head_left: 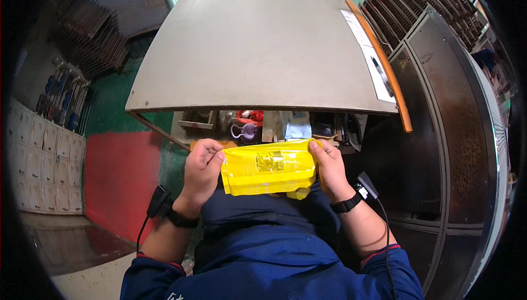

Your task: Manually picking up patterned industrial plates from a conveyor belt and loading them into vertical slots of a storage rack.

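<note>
A shiny yellow plastic packet [269, 168] with dark print is stretched between my two hands, just in front of the table's near edge and above my lap. My left hand [204, 167] pinches its upper left corner between thumb and fingers. At the upper right corner, my right hand [330, 169] grips the packet, thumb in front and the fingers partly hidden behind. A crumpled yellow bit hangs below its lower right side. What is inside the packet, if anything, does not show.
The grey table [241, 53] spans the space ahead. Along its right side lie an orange strip [384, 64], paper sheets and a pen [382, 75]. The shelf below holds a purple-handled container [245, 132] and a blue-white packet [297, 126]. A dark cabinet [411, 135] stands right.
</note>
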Tool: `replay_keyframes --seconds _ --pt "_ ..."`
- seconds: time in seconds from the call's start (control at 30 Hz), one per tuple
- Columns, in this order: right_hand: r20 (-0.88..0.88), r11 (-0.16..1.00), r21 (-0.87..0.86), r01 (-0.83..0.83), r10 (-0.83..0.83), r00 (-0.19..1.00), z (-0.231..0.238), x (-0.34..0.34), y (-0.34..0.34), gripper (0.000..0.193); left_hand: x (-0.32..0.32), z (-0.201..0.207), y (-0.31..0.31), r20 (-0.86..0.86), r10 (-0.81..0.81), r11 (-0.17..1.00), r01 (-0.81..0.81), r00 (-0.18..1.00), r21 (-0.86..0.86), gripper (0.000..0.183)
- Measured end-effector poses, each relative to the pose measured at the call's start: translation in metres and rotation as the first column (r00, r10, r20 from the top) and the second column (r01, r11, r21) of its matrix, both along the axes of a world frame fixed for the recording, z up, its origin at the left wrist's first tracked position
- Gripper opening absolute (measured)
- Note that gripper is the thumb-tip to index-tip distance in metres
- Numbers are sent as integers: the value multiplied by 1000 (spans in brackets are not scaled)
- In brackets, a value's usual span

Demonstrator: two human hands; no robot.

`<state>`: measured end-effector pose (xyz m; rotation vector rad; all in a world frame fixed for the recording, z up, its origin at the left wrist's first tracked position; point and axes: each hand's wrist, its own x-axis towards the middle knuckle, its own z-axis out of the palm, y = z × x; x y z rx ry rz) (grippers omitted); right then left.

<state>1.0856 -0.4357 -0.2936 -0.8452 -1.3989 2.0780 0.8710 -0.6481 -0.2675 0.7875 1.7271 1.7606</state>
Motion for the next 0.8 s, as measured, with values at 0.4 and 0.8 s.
replay_keyframes --seconds 0.4,0.8 --pt "63 970 228 79 -96 993 -4 6 -2 31 -5 5 20 419 -56 997 29 906 71 25" --pt "53 922 357 152 -182 982 5 17 -15 27 -5 -9 23 332 -160 987 155 930 41 20"
